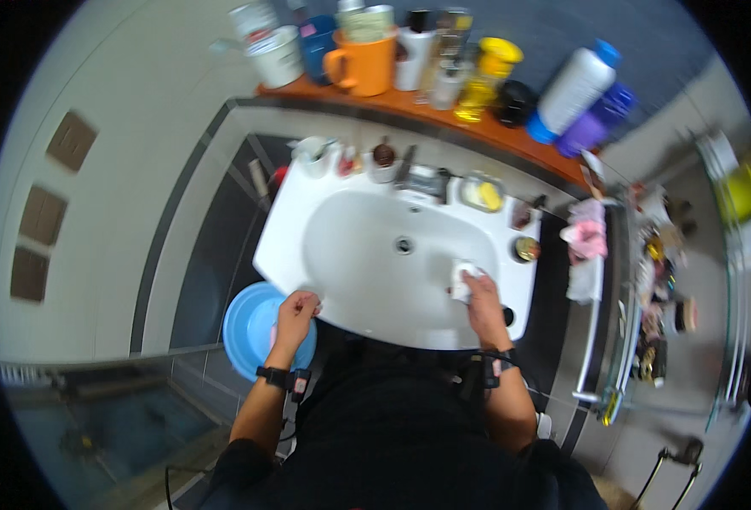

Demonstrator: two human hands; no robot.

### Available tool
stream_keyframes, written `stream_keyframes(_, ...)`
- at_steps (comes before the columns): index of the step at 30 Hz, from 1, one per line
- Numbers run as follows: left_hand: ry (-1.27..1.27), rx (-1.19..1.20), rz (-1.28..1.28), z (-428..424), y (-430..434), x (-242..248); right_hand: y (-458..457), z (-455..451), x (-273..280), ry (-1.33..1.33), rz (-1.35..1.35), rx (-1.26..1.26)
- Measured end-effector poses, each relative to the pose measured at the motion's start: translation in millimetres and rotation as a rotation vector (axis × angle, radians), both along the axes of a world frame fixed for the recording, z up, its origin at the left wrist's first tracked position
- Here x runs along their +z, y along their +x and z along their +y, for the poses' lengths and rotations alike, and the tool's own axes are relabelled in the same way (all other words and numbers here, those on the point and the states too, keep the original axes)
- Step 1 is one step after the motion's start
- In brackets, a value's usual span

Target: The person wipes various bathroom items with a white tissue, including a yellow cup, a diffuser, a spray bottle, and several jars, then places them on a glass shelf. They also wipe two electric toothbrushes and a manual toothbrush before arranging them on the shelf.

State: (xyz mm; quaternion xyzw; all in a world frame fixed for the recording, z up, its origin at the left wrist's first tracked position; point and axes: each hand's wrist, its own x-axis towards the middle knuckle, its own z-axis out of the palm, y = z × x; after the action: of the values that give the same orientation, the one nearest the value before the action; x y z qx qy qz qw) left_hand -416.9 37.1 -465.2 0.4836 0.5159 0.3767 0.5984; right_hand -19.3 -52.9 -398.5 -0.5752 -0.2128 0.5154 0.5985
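My right hand [485, 298] grips a white cloth or folded tissue [461, 280] over the right side of the white washbasin [375, 268]. Near the basin's front left edge is my left hand [299, 309], its fingers curled; whether it holds anything cannot be told. Below that hand, a light blue plastic tub [248, 331] stands lower down, with something pink partly hidden behind the wrist. The basin's round drain [403, 245] shows in the middle of the bowl. Behind it is the faucet [428, 182], blurred. Both wrists wear black bands with small devices.
On the basin's rear rim stand a white cup [313, 157], a soap dish [482, 193] with yellow soap and a small jar [526, 248]. A brown shelf [414, 111] above carries an orange mug [369, 64] and several bottles. Pink cloths [586, 239] hang at the right, beside glass shelves.
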Motion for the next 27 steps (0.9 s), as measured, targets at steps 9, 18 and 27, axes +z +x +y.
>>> stream_keyframes(9,-0.424,-0.004,0.553,-85,-151,-197,-9,-3,-4,-0.149,0.211,-0.037)
stream_keyframes(18,-0.393,0.123,0.779,-89,-168,-260,-25,14,-20,-0.264,0.169,-0.023)
stream_keyframes(27,-0.289,0.176,0.889,27,-130,-273,-42,22,-34,-0.340,0.137,-0.114)
